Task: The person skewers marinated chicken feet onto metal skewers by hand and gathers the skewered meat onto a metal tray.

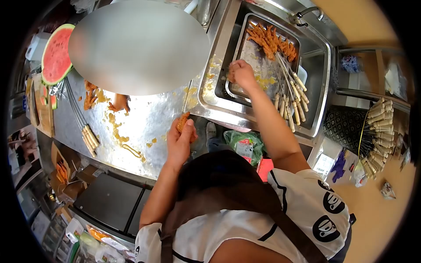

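Note:
My left hand (177, 142) is closed around an orange-brown chicken foot (182, 122) at the counter's near edge. Over the left side of a metal tray (228, 90) is my right hand (242, 73), its fingers curled together. Something brownish shows at those fingertips, too blurred to name. At the tray's far end lie skewered chicken feet (266, 38); their skewers' wooden handles (289, 107) stick out over the near right rim. More chicken feet (90, 94) rest on the steel counter (160, 116), partly hidden by a large blurred patch.
The tray sits across a steel sink (324, 87) with a faucet (309, 14). Left on the counter are metal skewers (89, 139), a cut watermelon (57, 52) and a cutting board (44, 118). Yellowish sauce streaks the counter. A patterned container (346, 129) holds many wooden-handled skewers at right.

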{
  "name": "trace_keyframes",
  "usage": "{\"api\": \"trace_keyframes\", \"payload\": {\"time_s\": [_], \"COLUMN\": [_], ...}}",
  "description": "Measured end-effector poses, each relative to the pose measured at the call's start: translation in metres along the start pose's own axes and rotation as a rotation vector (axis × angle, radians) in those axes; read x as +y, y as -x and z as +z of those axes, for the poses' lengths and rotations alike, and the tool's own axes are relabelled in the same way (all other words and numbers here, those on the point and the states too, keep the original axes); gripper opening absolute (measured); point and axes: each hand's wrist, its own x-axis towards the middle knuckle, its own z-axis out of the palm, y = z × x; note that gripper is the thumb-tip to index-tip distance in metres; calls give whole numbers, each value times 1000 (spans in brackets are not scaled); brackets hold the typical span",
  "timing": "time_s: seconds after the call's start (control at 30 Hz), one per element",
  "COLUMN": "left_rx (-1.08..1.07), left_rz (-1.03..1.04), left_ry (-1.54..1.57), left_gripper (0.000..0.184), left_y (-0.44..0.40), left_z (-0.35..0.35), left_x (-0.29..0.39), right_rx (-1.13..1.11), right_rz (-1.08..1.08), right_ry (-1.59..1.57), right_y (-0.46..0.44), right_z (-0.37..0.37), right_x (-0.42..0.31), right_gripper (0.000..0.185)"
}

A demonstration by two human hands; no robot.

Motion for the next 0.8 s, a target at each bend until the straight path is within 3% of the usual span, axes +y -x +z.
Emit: {"api": "trace_keyframes", "payload": {"time_s": [0.03, 0.1, 0.2, 0.27, 0.37, 0.43, 0.5, 0.57, 0.63, 0.7, 0.77, 0.8], "left_rx": [-25, -39, -30, -8, -4, 44, 66, 64, 54, 36, -25, -69], "left_rz": [-4, -3, -21, -70, -71, -98, -99, -80, -80, -76, -184, -199], "left_ry": [-1, 33, 135, 201, 422, 456, 456, 472, 459, 448, 563, 618], "left_gripper": [25, 24, 24, 25, 22, 24, 23, 23, 25, 27, 29, 30], "left_y": [0, 1, 2, 5, -1, -2, -3, -3, 0, -1, 0, 0], "left_z": [-3, -5, -6, -8, -18, -21, -20, -22, -23, -25, -29, -30], "left_x": [1, -2, 3, -1, -12, -9, -8, -7, -6, -4, -6, -7], "right_rx": [0, -49, 374, 471, 375, 301, 161, -43, -145, -134, -177, -61], "right_rz": [2, -428, -348, -242, -63, -75, -272, -297, -255, 219, 212, -72], "right_ry": [-1, 263, 1157, 1224, 1161, 943, 1062, 968, 763, -101, -179, 105], "right_y": [3, 9, -23, -31, 18, -2, -42, -26, -27, 30, 24, 1], "right_z": [-3, -25, -70, -89, -65, -46, -29, -12, -2, 2, -5, -12], "right_x": [0, 2, 40, 70, 17, 39, 83, 57, 51, -30, -34, -17], "right_gripper": [26, 30, 34, 39, 45, 44, 39, 31, 25, 21, 29, 30]}}
